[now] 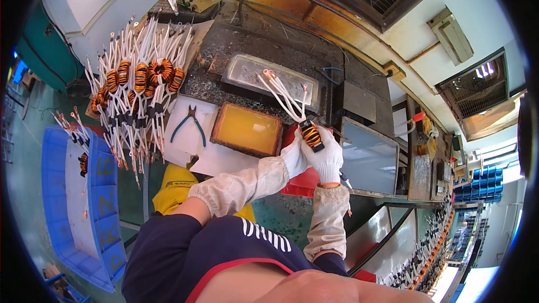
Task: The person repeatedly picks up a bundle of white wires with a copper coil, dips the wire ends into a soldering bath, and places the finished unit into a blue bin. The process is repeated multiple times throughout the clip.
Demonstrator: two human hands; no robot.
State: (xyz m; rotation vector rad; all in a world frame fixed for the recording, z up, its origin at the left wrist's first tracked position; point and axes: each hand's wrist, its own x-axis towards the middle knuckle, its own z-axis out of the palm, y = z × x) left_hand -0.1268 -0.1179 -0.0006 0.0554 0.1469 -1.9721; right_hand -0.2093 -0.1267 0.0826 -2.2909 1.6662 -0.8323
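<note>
A wire-wound toroidal coil point(310, 133), black with orange copper windings, is held over the front of the bench. Its white-sleeved leads point(285, 100) point up and away to the left, with bare copper-coloured ends above a metal trough. My right hand point(325, 156), in a white knit glove, is wrapped round the coil's right side. Against its lower left side rests my gloved left hand point(294, 158), fingers closed near the coil and partly hidden. A further white lead with a dark end hangs below my right hand.
A rectangular trough point(231, 73) with a silvery surface lies beyond a brown-rimmed tray point(215, 129) of amber material. Dark-handled cutting pliers point(191, 123) lie left of it. Many similar coils point(140, 78) are heaped at the left, above a blue crate point(106, 213). A grey-topped box point(368, 157) stands right.
</note>
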